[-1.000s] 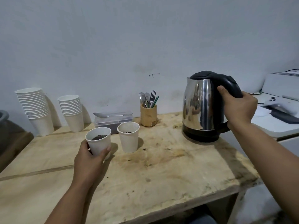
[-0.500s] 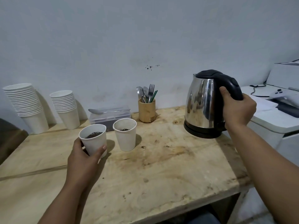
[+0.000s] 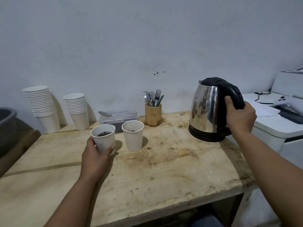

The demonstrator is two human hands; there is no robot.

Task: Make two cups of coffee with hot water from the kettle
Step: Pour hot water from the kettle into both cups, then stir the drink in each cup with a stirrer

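R grip: right hand (image 3: 239,117) wrapped tight round the black handle of the kettle (image 3: 208,110), thumb on the inner side. It's clear of the table (image 3: 172,174), tipped a touch, spout side toward 9 o'clock.
L grip: left hand (image 3: 95,154) clamped on the near cup (image 3: 103,139), thumb on its R side, fingers round the L, low on the wall. My read: steadying light paper so the pour won't knock it over.
Why kettle's there: held w/ spout toward the cups, prob. lining up the pour; no water coming out yet.
Cup look: white paper, dark coffee grounds in the bottom, looks dry.
2nd cup: second cup (image 3: 133,135) just beside at 3 o'clock of the held one, free-standing, dark bit inside too.
Kettle look: shiny steel body, black lid, base ring & handle; lid down.
Further out: two cup stacks (image 3: 43,107) at 10 o'clock by the wall; lidded box (image 3: 118,118) w/ a spoon (image 3: 106,113) on top behind the cups; wooden cutlery holder (image 3: 153,114) at 12.
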